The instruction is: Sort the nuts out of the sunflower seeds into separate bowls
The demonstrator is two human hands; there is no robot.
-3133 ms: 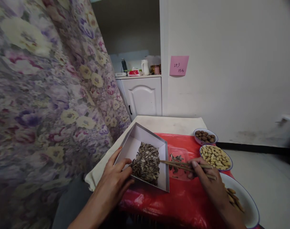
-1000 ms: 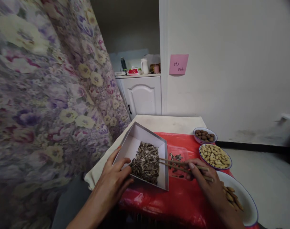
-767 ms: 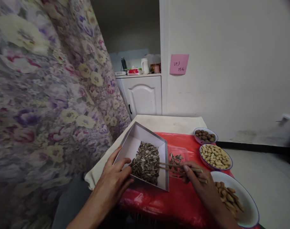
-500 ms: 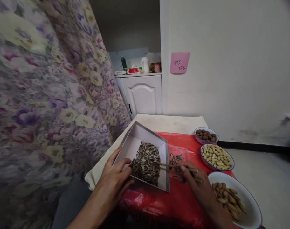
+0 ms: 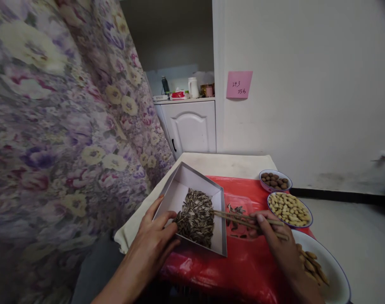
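Note:
A pale box [image 5: 176,183] with a grey rim sits tilted towards me, with a heap of striped sunflower seeds [image 5: 197,217] inside. My left hand [image 5: 156,232] grips its left wall, the fingers bent over the edge. Wooden chopsticks [image 5: 235,216] are held in my right hand [image 5: 270,232], right of the box. Their tips lie close together at the right side of the heap; whether a seed is between them, I cannot tell. Beneath the chopsticks is a clear shallow tray [image 5: 252,204] with several loose seeds [image 5: 236,209] in it.
Along the right edge stand a bowl of round brown nuts [image 5: 274,180], a bowl of peanuts [image 5: 289,209] and a larger white bowl [image 5: 333,270] with almond-like nuts, partly behind my right forearm. Red plastic sheeting [image 5: 211,274] covers the table. A floral curtain [image 5: 69,147] hangs at left.
My right hand has drawn back to the right with the chopsticks, which have come closer together. My left hand stays on the box. The whole view has shifted slightly.

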